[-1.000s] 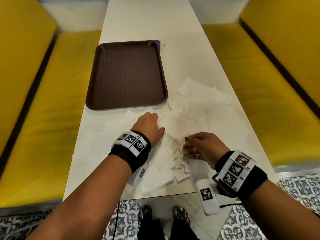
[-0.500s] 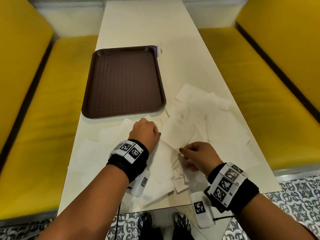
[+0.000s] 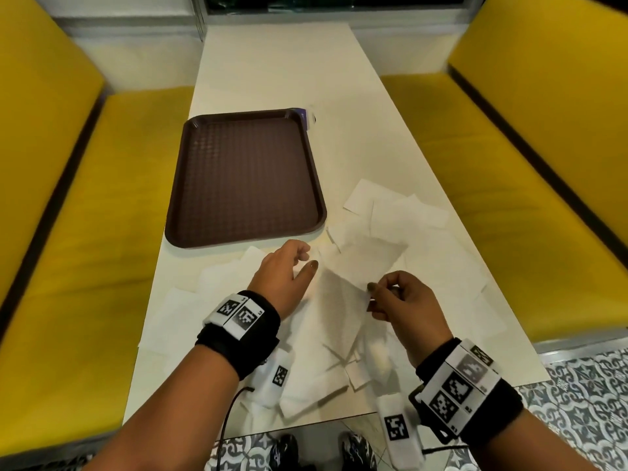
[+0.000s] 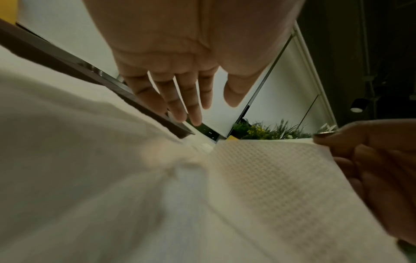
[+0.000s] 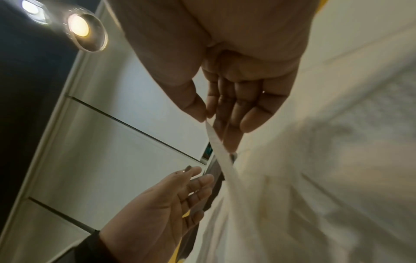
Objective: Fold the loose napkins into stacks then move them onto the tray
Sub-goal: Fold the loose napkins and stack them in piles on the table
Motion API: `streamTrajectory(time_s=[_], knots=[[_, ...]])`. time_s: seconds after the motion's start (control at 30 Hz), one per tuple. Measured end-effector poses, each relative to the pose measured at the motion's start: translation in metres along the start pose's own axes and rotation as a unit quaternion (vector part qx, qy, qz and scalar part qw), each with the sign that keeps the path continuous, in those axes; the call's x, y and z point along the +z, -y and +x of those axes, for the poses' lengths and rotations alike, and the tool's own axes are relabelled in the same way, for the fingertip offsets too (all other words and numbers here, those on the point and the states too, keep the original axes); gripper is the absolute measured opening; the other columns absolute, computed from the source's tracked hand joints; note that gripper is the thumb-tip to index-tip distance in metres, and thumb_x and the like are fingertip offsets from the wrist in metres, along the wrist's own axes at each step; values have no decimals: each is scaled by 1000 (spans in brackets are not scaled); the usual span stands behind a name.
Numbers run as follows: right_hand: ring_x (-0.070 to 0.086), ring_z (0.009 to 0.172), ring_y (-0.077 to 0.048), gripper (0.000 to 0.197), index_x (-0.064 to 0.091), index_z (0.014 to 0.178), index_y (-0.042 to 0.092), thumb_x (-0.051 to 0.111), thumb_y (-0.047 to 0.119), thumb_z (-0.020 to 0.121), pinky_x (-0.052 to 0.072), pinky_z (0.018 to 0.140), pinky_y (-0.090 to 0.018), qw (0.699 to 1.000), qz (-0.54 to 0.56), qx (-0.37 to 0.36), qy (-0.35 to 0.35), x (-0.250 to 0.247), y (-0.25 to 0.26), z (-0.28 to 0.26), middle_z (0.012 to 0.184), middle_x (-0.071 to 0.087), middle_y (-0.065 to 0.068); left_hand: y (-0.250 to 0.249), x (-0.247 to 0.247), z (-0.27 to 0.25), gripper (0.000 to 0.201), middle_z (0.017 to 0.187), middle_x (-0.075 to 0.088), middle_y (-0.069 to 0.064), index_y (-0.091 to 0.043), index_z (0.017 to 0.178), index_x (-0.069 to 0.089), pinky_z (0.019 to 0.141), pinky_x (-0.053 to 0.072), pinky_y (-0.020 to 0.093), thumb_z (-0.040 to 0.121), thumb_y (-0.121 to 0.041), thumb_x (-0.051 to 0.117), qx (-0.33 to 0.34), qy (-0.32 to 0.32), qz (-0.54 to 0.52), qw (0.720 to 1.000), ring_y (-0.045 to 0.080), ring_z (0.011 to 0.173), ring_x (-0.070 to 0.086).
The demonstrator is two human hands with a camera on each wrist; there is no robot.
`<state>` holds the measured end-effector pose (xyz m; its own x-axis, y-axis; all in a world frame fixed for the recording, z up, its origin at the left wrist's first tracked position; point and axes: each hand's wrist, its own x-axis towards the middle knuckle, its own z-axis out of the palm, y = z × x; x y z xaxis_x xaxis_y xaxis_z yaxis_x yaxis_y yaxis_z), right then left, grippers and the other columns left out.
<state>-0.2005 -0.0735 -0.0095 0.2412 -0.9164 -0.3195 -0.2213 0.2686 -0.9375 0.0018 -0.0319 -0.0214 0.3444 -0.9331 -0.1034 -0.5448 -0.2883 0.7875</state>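
Observation:
Several loose white napkins lie scattered over the near half of the white table. My right hand pinches the corner of one napkin between thumb and forefinger and holds it lifted off the pile; the same napkin fills the lower right of the left wrist view and appears edge-on as the napkin in the right wrist view. My left hand hovers just left of that napkin with fingers relaxed and spread, holding nothing. The brown tray sits bare beyond my left hand.
Yellow bench seats flank the table on both sides. A small purple and white object pokes out at the tray's far right corner. More napkins spread toward the table's left and near edges.
My right hand has raised a napkin off the pile by its corner. My left hand has lifted off the napkins and its fingers have spread.

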Motion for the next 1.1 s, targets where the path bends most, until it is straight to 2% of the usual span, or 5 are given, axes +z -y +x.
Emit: streamTrajectory(time_s=[0.13, 0.27, 0.47, 0.73, 1.1], knots=[[66, 64, -17, 10, 57, 92, 10, 63, 3, 90, 55, 71, -37, 998, 43, -40, -9, -2, 16, -6, 66, 69, -11, -12, -9, -11, 43, 103, 63, -18, -29, 136, 38, 87, 43, 28, 96, -38, 53, 1, 52, -75, 996, 1, 93, 60], [63, 73, -27, 15, 56, 101, 10, 64, 3, 90, 55, 78, -45, 995, 63, -78, -2, -3, 39, -16, 70, 66, -17, -19, -14, -16, 51, 104, 65, -16, -36, 137, 34, 92, 41, 27, 93, -42, 58, 15, 80, -113, 990, 5, 110, 57], [64, 79, -35, 23, 52, 109, 13, 63, 4, 91, 55, 81, -54, 991, 73, -115, 12, 0, 64, -30, 84, 70, -26, -26, -27, -22, 37, 85, 73, -2, -32, 125, 48, 73, 49, 30, 93, -26, 63, 23, 106, -257, 960, 16, 78, 66], [62, 61, -17, 28, 66, 106, 29, 76, 17, 83, 51, 60, -32, 976, -68, -209, 1, 14, 74, -44, 86, 69, -3, -44, -58, -39, 13, 96, 71, 2, -33, 96, 65, 79, 56, 49, 84, -27, 69, 109, 9, -270, 957, 30, 91, 67], [62, 94, -11, 5, 69, 84, 23, 69, 22, 89, 52, 78, -29, 964, -127, -231, -19, 28, 97, -50, 96, 67, 4, -51, -95, -44, 12, 109, 52, -8, -29, 86, 63, 70, 41, 10, 84, -23, 73, 162, -61, -151, 973, 8, 92, 55]])
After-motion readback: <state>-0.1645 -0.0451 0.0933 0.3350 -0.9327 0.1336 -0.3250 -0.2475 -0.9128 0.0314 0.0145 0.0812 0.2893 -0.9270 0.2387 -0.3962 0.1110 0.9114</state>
